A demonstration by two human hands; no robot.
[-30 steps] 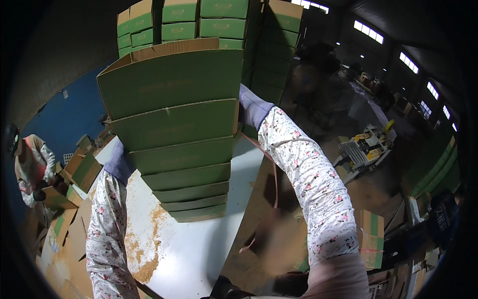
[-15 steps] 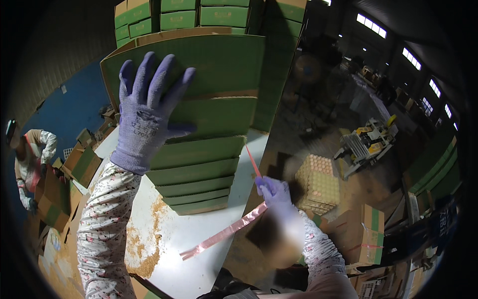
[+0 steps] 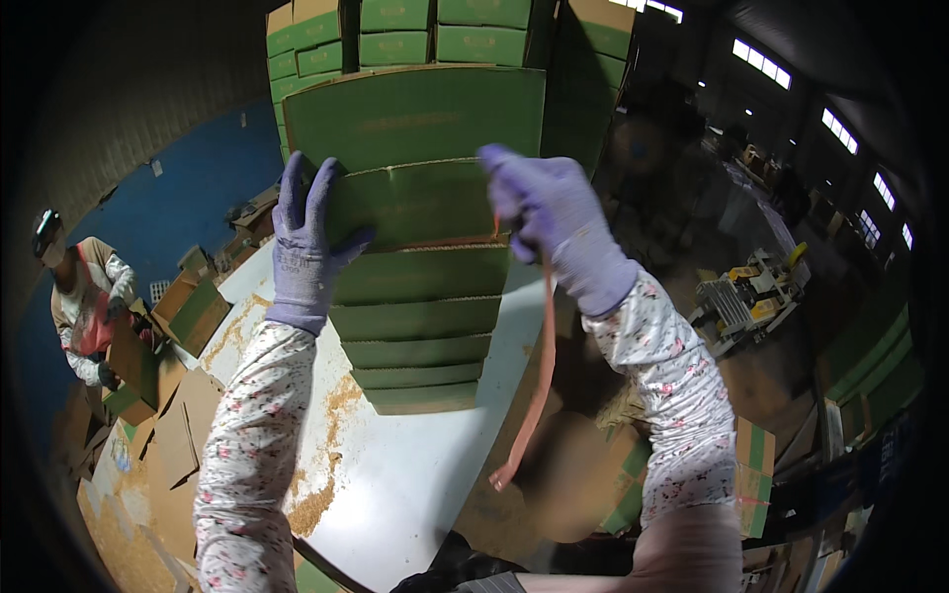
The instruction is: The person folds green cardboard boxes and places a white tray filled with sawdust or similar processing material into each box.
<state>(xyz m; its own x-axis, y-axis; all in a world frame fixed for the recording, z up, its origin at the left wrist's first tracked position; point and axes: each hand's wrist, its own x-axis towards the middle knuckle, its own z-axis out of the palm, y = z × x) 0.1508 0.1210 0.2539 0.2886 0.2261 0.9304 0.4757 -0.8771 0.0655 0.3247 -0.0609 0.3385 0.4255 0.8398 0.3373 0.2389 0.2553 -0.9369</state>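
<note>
In front of me on the white tabletop (image 3: 381, 484) is a stack of flattened green cardboard boxes (image 3: 425, 275), their edges layered toward me. My left hand (image 3: 304, 252), in a purple work glove, lies along the stack's left side with its fingers apart. At the right edge of the stack is my right hand (image 3: 563, 222), also gloved and slightly blurred. Its fingers are curled on a pink strap (image 3: 545, 366). One end of the strap hangs loose beside the table; a short length shows at the cardboard edge. The rest is hidden.
Printed green boxes (image 3: 484, 44) are piled behind the stack. At the left a co-worker (image 3: 94, 296) handles an open carton (image 3: 133, 366). Brown crumbs (image 3: 321, 489) litter the tabletop. A yellow and grey machine (image 3: 751, 296) and strapped cartons (image 3: 753, 465) stand on the right.
My right hand has risen from low right to the stack's right edge, carrying the strap. The left hand has shifted from the top face to the left side. The view has turned slightly.
</note>
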